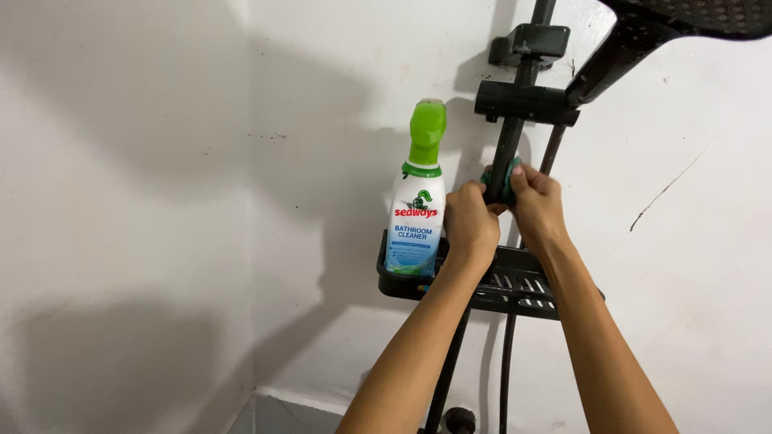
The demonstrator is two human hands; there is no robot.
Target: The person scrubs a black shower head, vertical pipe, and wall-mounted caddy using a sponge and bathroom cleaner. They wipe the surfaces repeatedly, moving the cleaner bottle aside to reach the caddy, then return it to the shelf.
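Head view shows both hands raised to a black upright shower rail (505, 165). The left hand (469, 221) and right hand (537, 205) each have their grip clamped on a small green cloth (509, 178) wrapped around the rail, one hand on either side, fingers curled tight. Just below them sits a black slotted shelf (515, 285) fixed to the rail, and on its left end stands a white bottle with a green spout (418, 201), upright and untouched. Above, a black bracket (527, 103) crosses the rail. Behind is a white wall (161, 201) with scuffs. Judging by the cloth's place, wiping is at mid-rail; how much is already wiped cannot be told.
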